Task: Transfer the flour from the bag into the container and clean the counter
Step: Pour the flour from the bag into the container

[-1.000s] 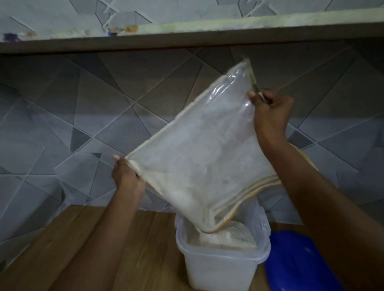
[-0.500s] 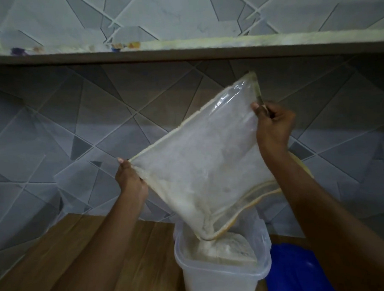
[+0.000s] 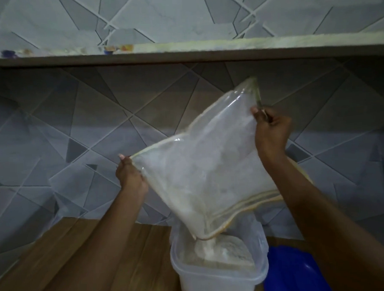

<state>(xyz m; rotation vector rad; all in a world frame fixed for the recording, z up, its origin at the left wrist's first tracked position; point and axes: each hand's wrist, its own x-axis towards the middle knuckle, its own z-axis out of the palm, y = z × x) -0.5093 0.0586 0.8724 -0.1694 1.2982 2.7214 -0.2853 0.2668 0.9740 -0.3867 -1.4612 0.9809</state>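
Clear bag [image 3: 209, 166], no legible label, tipped over container [image 3: 219, 282], L hand [image 3: 130, 176] & R hand [image 3: 272, 131] fingers both pinching its corners.

Left hand [image 3: 130, 175] low, right hand [image 3: 270, 128] raised, both pinching.

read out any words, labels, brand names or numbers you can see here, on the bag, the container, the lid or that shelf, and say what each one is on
None can be read.
Clear plastic bag: no print shows.
Translucent container: no label shows.
Blue lid: plain.
Shelf edge: small coloured marks, too blurred to tell whether they are text.
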